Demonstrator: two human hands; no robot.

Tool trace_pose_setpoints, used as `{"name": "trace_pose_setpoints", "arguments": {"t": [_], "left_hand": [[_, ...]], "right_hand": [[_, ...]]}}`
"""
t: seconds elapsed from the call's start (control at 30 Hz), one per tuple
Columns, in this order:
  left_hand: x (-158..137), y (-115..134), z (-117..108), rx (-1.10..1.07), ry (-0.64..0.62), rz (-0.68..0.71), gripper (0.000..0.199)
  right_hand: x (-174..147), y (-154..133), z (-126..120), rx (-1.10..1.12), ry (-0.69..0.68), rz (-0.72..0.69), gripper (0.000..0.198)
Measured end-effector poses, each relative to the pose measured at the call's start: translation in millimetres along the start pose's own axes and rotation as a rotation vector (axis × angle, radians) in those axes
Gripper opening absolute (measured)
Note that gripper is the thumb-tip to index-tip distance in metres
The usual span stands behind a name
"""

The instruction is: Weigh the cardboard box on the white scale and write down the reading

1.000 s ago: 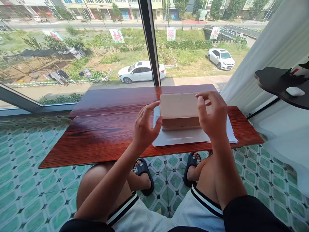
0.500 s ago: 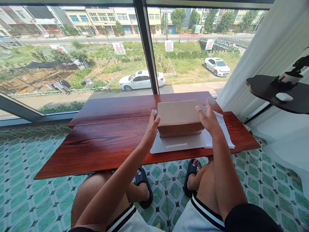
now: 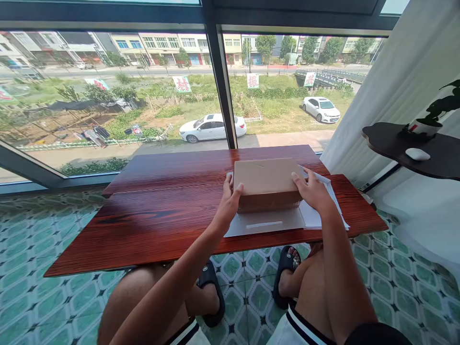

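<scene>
- A brown box [image 3: 268,177] sits near the middle of the long table [image 3: 161,220], a bit to the right, with its top closed.
- The left hand [image 3: 229,201] is at the left side of the box. It is part open, with the thumb near the front corner and the fingers along the side.
- The right hand [image 3: 313,190] is at the right side. It is part open too, with its thumb on the top edge. Some of its fingers are hard to see.
- The two hands have hold of the box, one from each side.
- A flat, pale sheet [image 3: 264,226] is under the box and pokes out at the front. I cannot tell if the box is touching it.
- White papers [image 3: 316,218] lie on the table, just beside the pale sheet, under the right arm.
- On the right, a dark shelf [image 3: 391,143] has a smooth white thing [image 3: 417,154] and a plant pot [image 3: 426,127] on it.
- A white curtain [image 3: 381,96] hangs behind the shelf.
- Two white cars [image 3: 321,109] are outside the window.
</scene>
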State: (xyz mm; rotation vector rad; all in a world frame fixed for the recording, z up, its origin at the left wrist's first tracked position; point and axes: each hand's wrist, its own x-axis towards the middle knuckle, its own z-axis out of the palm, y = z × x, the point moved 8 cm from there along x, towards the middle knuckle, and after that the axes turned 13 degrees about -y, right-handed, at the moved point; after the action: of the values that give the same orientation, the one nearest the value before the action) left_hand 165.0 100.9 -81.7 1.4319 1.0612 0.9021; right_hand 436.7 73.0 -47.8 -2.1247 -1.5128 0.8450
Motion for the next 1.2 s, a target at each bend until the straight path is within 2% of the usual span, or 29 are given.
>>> {"name": "trace_pose_setpoints", "arguments": {"t": [0.13,0.2,0.33,0.5,0.77,0.93,1.2], "left_hand": [[-4.5,-2.5,-5.4,0.030,0.063,-0.021,0.072],[-6.4,-2.2,-4.7,0.010,0.049,-0.032,0.068],[-7.9,6.5,-1.7,0.028,0.008,0.035,0.062],[-9.3,13.5,1.5,0.130,-0.021,0.109,0.063],[-10.3,14.4,4.1,0.122,-0.017,0.111,0.067],[-12.8,17.7,4.9,0.105,-0.025,0.114,0.069],[-19.4,25.9,-5.0,0.125,0.010,0.125,0.064]], "right_hand": [[-2.5,-1.9,-2.8,-0.105,0.033,0.031,0.075],[-3.4,-5.1,-3.8,-0.143,0.052,0.024,0.074],[-7.5,-15.8,-0.9,-0.222,0.059,0.010,0.069],[-12.0,-23.5,2.6,-0.293,0.112,0.031,0.075],[-15.6,-29.4,0.8,-0.348,0.168,0.029,0.073],[-18.4,-33.6,-1.7,-0.338,0.176,0.004,0.080],[-23.5,-45.4,-1.4,-0.317,0.217,-0.010,0.073]]}}
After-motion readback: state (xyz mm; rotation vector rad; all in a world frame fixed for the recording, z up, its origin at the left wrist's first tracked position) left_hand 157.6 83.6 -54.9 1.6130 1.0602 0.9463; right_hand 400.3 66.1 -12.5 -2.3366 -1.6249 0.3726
